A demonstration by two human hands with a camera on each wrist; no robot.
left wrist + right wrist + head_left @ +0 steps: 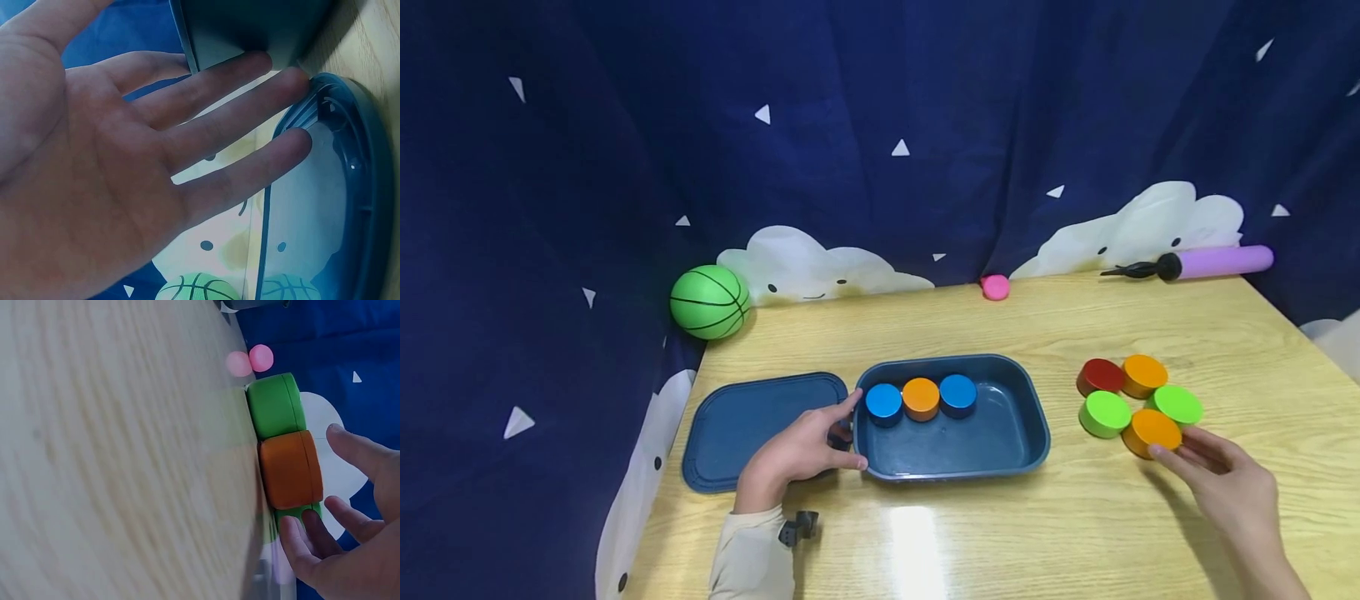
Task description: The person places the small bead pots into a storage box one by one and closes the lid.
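Observation:
A dark blue tray point(1011, 417) holds a blue round piece point(883, 402), an orange one point(921, 397) and another blue one point(957, 393) in a row. My left hand point(797, 454) rests against the tray's left end, thumb and forefinger spread at its rim; the left wrist view shows the palm point(125, 156) with fingers extended. At the right, my right hand point(1228, 483) reaches to the front orange piece point(1152, 432), fingers parted beside it. In the right wrist view the hand point(350, 544) has spread fingers near that orange piece point(290, 469); contact is unclear.
A dark blue lid point(745, 425) lies left of the tray, partly behind my left hand. Red point(1101, 377), orange point(1144, 375) and two green pieces point(1105, 413) point(1176, 405) cluster at the right. A green ball point(710, 302), pink item point(996, 287) and purple pump point(1225, 262) stand behind.

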